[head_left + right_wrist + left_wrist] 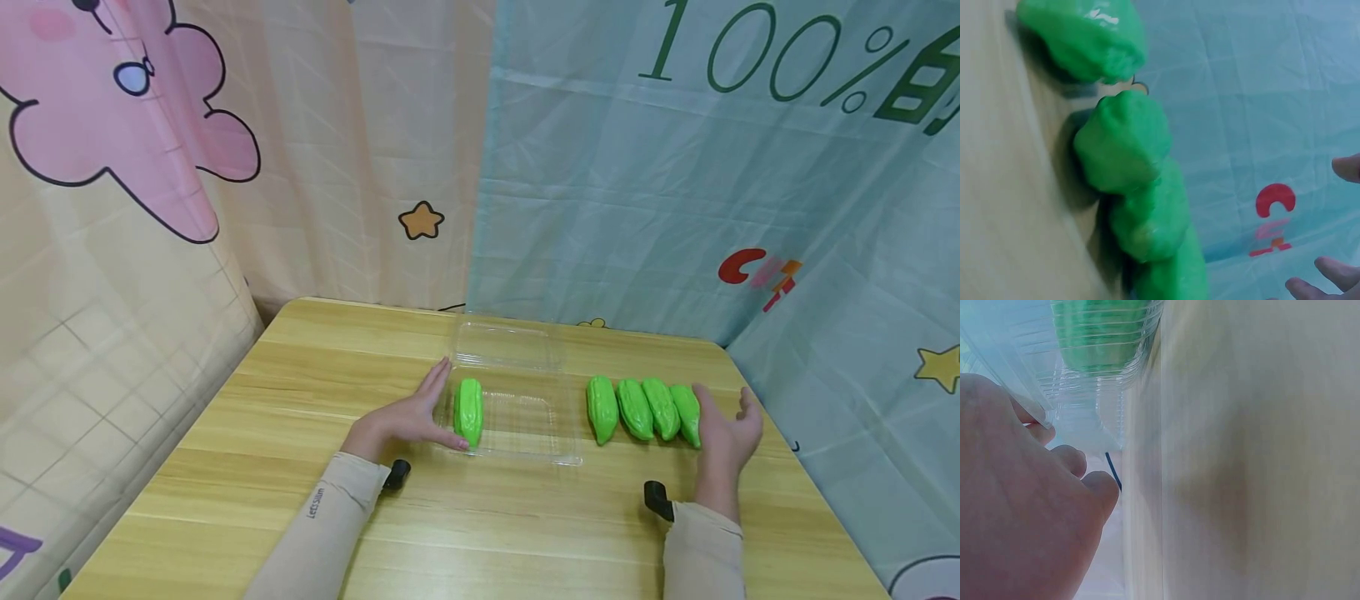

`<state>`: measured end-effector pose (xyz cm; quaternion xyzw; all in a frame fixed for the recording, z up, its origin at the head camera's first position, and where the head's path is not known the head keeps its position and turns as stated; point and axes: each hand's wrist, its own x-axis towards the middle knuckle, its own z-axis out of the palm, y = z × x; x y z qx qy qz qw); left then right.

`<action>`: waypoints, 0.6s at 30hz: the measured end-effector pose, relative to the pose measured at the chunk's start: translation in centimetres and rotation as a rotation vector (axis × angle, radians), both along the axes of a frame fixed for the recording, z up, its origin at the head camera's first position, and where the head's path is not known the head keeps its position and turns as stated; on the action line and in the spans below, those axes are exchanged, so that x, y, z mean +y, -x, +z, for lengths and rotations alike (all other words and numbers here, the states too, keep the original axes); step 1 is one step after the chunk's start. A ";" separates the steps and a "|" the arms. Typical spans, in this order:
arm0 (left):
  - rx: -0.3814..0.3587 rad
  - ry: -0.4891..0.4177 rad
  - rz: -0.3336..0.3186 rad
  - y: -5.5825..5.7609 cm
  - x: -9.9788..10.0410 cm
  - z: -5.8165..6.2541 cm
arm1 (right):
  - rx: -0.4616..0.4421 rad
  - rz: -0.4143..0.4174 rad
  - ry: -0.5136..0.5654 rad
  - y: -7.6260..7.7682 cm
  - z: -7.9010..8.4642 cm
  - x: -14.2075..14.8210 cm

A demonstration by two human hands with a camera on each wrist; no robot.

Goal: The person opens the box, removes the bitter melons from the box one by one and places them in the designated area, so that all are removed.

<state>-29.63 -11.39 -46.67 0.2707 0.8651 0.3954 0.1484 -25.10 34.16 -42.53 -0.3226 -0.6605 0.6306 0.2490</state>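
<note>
My left hand (408, 417) holds the left end of a clear plastic box (566, 425), thumb at the front corner and fingers at the rim farther back. One bright green, ridged piece shaped like a bitter gourd (468, 412) lies inside, along the left wall. To the right of the box, several more green gourds (602, 408) lie side by side on the table. Next to the rightmost gourd (686, 412) is my right hand (727, 429), fingers spread and nothing in its grasp. In the right wrist view, its fingertips (1335, 272) show apart from the gourds.
The box's clear lid (506, 343) lies folded back toward the far table edge. Under everything is a wood-grain table (480, 525). Printed curtains (600, 183) hang close behind it and at both sides.
</note>
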 end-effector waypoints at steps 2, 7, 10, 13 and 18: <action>0.000 -0.003 0.000 0.0 0.0 0.0 | 0.021 0.005 -0.012 0.0 0.5 -0.3; -0.007 0.006 -0.001 0.0 0.1 0.1 | 0.071 0.032 -0.015 -0.2 1.8 -1.3; -0.011 0.010 0.000 0.0 0.1 0.1 | 0.115 0.052 0.006 -0.2 2.3 -2.0; -0.016 0.017 0.002 0.0 0.1 0.1 | 0.161 0.067 0.051 -0.3 2.8 -2.5; -0.016 0.017 0.003 0.1 0.1 0.0 | 0.248 0.092 0.155 -0.3 3.5 -3.2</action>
